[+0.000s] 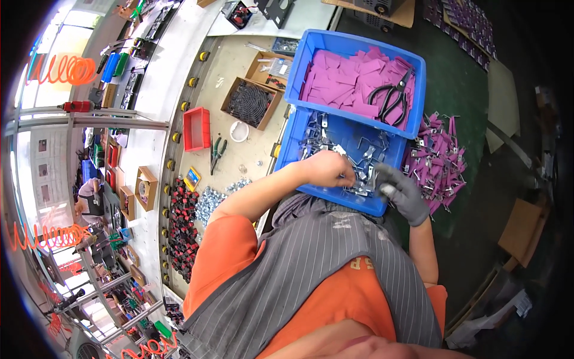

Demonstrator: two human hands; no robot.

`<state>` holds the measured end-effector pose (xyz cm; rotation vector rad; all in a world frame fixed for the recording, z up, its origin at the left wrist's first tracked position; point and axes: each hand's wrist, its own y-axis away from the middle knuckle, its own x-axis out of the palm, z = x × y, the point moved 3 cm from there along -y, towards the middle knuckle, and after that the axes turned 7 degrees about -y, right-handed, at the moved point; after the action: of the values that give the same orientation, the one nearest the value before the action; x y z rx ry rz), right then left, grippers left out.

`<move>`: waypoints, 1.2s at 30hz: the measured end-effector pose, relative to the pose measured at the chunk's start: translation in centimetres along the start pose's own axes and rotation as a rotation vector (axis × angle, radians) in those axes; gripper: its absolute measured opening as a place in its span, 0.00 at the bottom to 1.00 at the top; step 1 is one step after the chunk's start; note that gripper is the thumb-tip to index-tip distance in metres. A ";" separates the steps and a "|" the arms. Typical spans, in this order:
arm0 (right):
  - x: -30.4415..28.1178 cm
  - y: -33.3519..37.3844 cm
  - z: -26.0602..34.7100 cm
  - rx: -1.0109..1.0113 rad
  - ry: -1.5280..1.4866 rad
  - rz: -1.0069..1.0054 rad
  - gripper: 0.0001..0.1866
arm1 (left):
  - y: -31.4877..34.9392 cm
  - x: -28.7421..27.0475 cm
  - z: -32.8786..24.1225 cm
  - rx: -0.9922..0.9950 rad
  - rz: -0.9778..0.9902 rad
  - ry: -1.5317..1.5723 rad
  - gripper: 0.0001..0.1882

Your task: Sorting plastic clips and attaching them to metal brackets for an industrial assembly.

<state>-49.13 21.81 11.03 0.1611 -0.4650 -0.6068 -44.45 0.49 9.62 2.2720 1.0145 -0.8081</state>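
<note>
Many small red-and-black parts [184, 230] lie heaped on the workbench [230, 57], off to the person's left. Next along, the bare left hand [327, 169] hangs over the lower blue bin [288, 137], its fingers curled in tightly; whether they pinch anything I can't tell from here. Loose metal pieces [366, 152] lie in that bin, around those fingertips and across the space between the two hands. Their long axes cross at all angles, some pointing away from the person, some sideways, and the ones under the left hand are hidden. An upper blue bin [359, 40] of purple strips [341, 78] covers the lower bin's far end. At the lower bin's right side, the gray-gloved right hand [406, 197] has its fingers partly bent, aimed leftward at the metal; they're blurred, so their gap and any hold stay unclear. Farthest right sits a pile of purple-and-metal parts [436, 158].
</note>
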 end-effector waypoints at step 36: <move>-0.6 0.3 -3.9 -0.051 -0.159 -0.134 0.14 | -2.2 -15.1 5.9 -0.454 -0.845 -0.434 0.09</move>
<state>-47.61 22.42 7.39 0.0962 -0.5946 -0.7659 -56.13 -9.29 15.58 1.1739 1.7315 -1.1708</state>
